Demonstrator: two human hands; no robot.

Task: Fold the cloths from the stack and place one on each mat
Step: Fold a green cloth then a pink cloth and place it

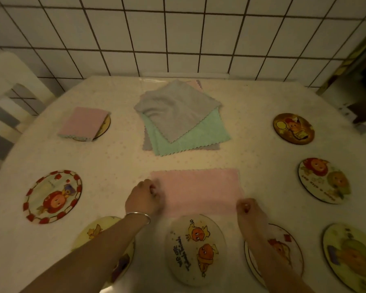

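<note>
a: what do we see around us?

b: round picture mats ring the table [251, 115]. the near middle mat [195, 249] sits just below our pink cloth [197, 190]. a white chair [11, 96] stands left, by the tiled wall [178, 34].

a: and the stack [180, 117]?

b: soft cloths, grey on top, green under, with wavy edges, in the middle at the back. a folded pink cloth [82, 122] lies on the far left mat [105, 127].

a: our hands?

b: our left hand [144, 197] pinches the pink cloth's left edge. our right hand [248, 210] pinches its near right corner.
</note>
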